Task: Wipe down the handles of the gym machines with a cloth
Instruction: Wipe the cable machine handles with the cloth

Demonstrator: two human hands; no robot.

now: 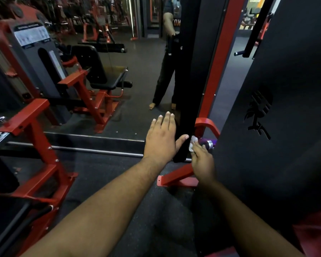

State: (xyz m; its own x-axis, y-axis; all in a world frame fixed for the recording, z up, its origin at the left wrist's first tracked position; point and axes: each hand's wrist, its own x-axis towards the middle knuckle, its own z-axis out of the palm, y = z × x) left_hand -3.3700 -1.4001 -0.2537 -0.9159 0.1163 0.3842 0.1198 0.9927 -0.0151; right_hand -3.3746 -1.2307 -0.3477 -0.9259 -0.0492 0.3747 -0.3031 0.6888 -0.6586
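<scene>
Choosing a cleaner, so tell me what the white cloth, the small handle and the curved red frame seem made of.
White cloth: soft crumpled fabric or paper, bunched in the right hand.
Handle: apparently metal, with shiny silver rings and a purplish glint.
Curved red frame: probably painted steel, glossy with highlights.

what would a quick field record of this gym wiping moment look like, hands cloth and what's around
left hand: fingers straight, flat against the black upright post
right hand: grips a white cloth
cloth position: at a metal handle end near the red curved bracket
right side: black machine panel
left side: red seated machine
ahead: mirror; floor: dark mat
</scene>
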